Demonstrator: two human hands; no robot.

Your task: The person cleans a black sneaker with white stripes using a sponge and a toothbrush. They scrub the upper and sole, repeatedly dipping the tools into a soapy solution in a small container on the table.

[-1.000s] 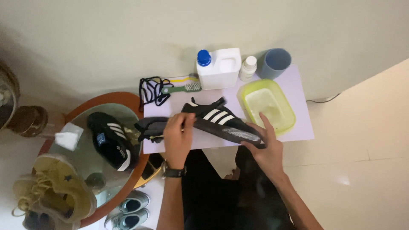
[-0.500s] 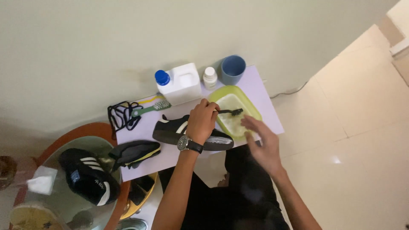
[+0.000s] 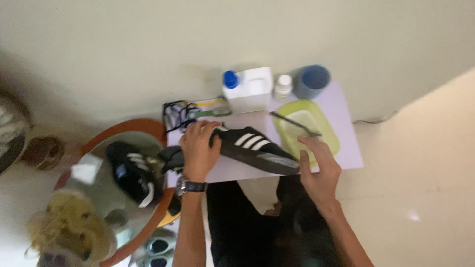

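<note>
Head view: left hand is clamped on the black shoe over the counter; right hand pinches a thin brush above the green basin. Best keep the shoe steady, strokes short.

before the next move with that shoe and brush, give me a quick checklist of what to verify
1. Left hand grips the black striped shoe at its heel end: ok.
2. Right hand has the dark brush: cannot tell, the fingers are near its tip but contact is blurred.
3. Brush lies across the green basin: ok.
4. Basin holds liquid: cannot tell.
5. White jug with blue cap and small white bottle stand upright behind, clear of the hands: ok.
6. Shoe's toe rests over the pale mat, not past its edge: ok.
</note>
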